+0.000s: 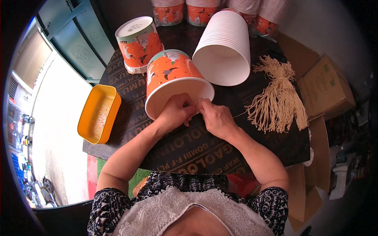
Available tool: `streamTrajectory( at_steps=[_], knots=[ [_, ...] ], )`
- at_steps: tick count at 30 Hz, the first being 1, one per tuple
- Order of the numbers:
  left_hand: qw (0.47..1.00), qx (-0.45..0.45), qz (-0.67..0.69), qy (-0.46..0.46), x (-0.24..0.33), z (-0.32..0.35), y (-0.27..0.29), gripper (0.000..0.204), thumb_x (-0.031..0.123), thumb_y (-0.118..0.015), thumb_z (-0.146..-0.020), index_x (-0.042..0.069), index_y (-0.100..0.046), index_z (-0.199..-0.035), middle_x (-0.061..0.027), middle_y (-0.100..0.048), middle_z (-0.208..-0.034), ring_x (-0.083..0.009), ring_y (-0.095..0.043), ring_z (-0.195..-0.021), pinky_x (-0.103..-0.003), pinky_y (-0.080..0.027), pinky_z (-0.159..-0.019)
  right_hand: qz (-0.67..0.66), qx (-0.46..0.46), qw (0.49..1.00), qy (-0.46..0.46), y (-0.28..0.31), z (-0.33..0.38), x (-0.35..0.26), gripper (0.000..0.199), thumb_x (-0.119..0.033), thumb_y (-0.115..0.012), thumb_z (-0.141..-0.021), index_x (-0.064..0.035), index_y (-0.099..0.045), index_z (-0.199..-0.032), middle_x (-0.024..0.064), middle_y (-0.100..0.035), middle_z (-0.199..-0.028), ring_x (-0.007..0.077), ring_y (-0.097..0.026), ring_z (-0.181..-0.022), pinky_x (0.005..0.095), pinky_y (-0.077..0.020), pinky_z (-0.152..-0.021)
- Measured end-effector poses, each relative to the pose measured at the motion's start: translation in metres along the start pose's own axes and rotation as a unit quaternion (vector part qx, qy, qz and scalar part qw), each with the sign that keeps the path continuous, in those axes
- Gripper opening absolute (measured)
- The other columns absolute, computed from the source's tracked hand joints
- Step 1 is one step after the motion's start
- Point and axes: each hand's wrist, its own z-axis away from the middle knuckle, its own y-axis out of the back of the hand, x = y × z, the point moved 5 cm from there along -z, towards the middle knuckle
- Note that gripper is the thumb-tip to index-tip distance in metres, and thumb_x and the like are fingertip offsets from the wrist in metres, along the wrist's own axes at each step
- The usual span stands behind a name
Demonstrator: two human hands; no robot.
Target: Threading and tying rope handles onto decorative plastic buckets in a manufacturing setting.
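An orange paper bucket with dark bat figures lies on its side, its white mouth turned toward me. My left hand reaches into that mouth, fingers curled near the lower right of the rim; what they hold, if anything, is hidden. At the rim's right side my right hand pinches a thin cream cord, whose end trails out to the right. A bundle of similar cream cords lies spread on the table beyond this hand. Both hands are close together, almost touching.
A yellow tub with small pale bits stands at the left. Behind are an upturned orange bucket stack, a nested white bucket stack on its side, and several wrapped stacks. Cardboard boxes sit right of the dark table.
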Motion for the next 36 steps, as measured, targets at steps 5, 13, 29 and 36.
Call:
streamTrajectory(
  at_steps=[5,13,29,36],
  knots=[
    [0.999,0.028,-0.021,0.020,0.002,0.001,0.001,0.014,0.009,-0.061,-0.088,-0.003,-0.054,-0.085,-0.0065,-0.057,-0.069,-0.0127,-0.055,-0.055,-0.025,-0.047,-0.045,-0.010,0.001,1.000,-0.014,-0.001,0.002,-0.002,0.012,-0.010,-0.048,-0.092,-0.0008,-0.047,-0.099,0.0235,-0.060,-0.086,0.0416,-0.062,-0.076,0.0508,-0.0496,-0.063],
    [0.998,0.052,-0.026,0.018,0.008,0.003,0.002,0.011,0.007,-0.058,-0.087,-0.003,-0.054,-0.084,-0.0079,-0.057,-0.067,-0.0139,-0.054,-0.053,-0.026,-0.046,-0.045,-0.044,0.040,0.997,-0.039,0.014,-0.001,-0.011,0.013,-0.010,-0.058,-0.086,-0.0025,-0.056,-0.096,0.0199,-0.059,-0.092,0.0413,-0.062,-0.075,0.0484,-0.0509,-0.064],
    [0.999,0.040,-0.008,0.004,0.003,0.002,0.002,0.011,0.006,-0.059,-0.087,-0.004,-0.055,-0.083,-0.0071,-0.057,-0.067,-0.0129,-0.054,-0.051,-0.025,-0.045,-0.043,0.059,0.070,0.996,0.012,0.005,0.001,-0.014,0.022,-0.008,-0.065,-0.080,-0.0044,-0.058,-0.101,0.0171,-0.063,-0.082,0.0361,-0.065,-0.070,0.0435,-0.0527,-0.058],
    [0.999,0.031,-0.021,-0.002,0.004,0.002,0.002,0.012,0.007,-0.061,-0.087,-0.003,-0.055,-0.084,-0.0064,-0.057,-0.067,-0.0123,-0.054,-0.052,-0.025,-0.044,-0.043,-0.001,0.094,0.995,-0.026,0.002,-0.003,-0.010,0.013,-0.003,-0.063,-0.082,-0.0045,-0.063,-0.094,0.0150,-0.067,-0.087,0.0352,-0.065,-0.077,0.0414,-0.0520,-0.063]
  ],
)
